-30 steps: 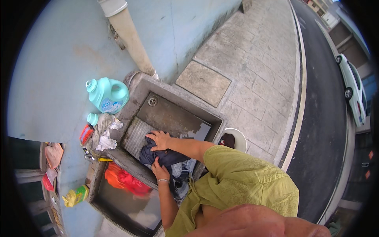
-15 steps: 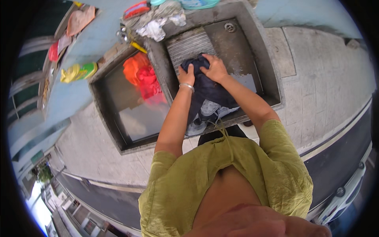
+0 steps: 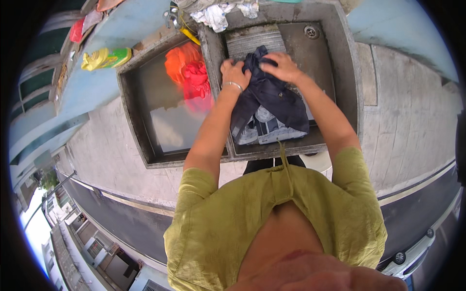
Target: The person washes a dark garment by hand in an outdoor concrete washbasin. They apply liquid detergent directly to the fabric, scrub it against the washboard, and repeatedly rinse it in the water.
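Left hand [image 3: 236, 74] + right hand [image 3: 283, 68] half-curled on navy garment [image 3: 277, 101], can't tell if gripping; loose hold = could slip toward 6 o'clock.

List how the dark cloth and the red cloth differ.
The dark cloth is blackish; the red cloth is bright, partly orange. The left hand and right hand touch the dark cloth; neither touches the red cloth. The dark cloth lies in the right basin, the red cloth in the left basin. Both are crumpled.

The hands [image 3: 235, 74] bunch a dark garment [image 3: 277, 98] over the ridged slab [image 3: 253, 40] near the right basin's [image 3: 348, 92] far left corner.
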### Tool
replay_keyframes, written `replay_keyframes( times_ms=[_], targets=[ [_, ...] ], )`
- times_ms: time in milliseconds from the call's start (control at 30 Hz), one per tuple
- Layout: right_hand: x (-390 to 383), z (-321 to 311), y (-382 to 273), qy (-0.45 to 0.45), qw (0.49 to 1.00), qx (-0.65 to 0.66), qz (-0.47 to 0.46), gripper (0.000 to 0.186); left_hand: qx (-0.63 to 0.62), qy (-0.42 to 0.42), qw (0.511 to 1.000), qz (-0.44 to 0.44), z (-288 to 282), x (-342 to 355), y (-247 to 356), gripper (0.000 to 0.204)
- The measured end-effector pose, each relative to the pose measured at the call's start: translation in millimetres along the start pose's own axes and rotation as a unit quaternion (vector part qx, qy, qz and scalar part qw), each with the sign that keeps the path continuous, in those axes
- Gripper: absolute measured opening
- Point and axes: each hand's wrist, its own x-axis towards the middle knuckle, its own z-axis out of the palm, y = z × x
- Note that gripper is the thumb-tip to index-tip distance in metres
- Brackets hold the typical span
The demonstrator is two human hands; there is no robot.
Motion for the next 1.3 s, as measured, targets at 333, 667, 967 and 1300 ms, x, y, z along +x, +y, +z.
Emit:
replay_keyframes(
  times_ms=[333, 667, 967, 1300],
  targets=[
    [-79, 36, -27, 0.237, 0.948, -0.016, -0.212, 0.032, -0.336, 0.209, 0.918, 0.025, 10, -70, 34, 0.016],
    [-68, 52, -15, 0.295, 0.942, -0.052, -0.153, 0.015, -0.135, 0.119, 0.981, 0.070, 44, -79, 30, 0.015],
    [-35, 55, -21, 0.265, 0.958, -0.017, -0.108, 0.022, -0.188, 0.116, 0.975, -0.026, 49, -47, 14, 0.034],
    [-37, 52, -18, 0.272, 0.958, -0.019, -0.082, 0.024, -0.202, 0.110, 0.973, -0.028, 55, -41, 17, 0.034]
  ],
)
